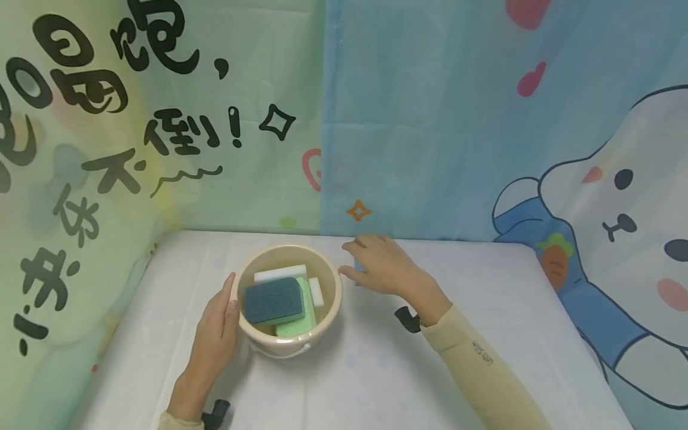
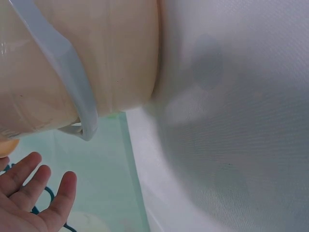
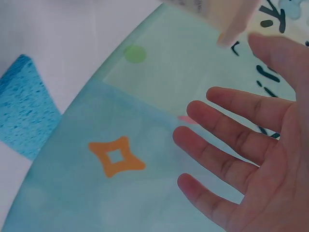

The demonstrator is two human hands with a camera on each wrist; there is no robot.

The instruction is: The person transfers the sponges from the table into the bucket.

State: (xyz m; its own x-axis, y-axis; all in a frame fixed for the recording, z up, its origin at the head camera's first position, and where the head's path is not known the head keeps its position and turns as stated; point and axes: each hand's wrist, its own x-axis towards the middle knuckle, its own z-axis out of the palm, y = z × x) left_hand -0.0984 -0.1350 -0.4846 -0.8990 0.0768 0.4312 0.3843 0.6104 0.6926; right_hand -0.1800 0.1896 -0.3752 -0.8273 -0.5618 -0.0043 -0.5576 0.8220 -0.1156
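Note:
A cream bucket (image 1: 330, 310) with a pale handle (image 1: 285, 353) stands on the white table. Inside it lie a sponge with a dark scouring top (image 1: 274, 300), a light green sponge (image 1: 302, 321) and two white blocks, one along the back (image 1: 279, 273). My left hand (image 1: 215, 328) is at the bucket's left side, fingers straight beside the rim; in the left wrist view its fingers (image 2: 60, 198) spread below the bucket. My right hand (image 1: 384, 266) hovers past the right rim with spread fingers, holding nothing. A blue sponge (image 3: 29, 106) lies on the table near it, mostly hidden in the head view.
The white table (image 1: 344, 388) ends at a printed cloth backdrop (image 1: 408, 149) at the back. Cloth with dark lettering (image 1: 102, 173) hangs at the left, and a cartoon animal (image 1: 656, 197) is printed at the right.

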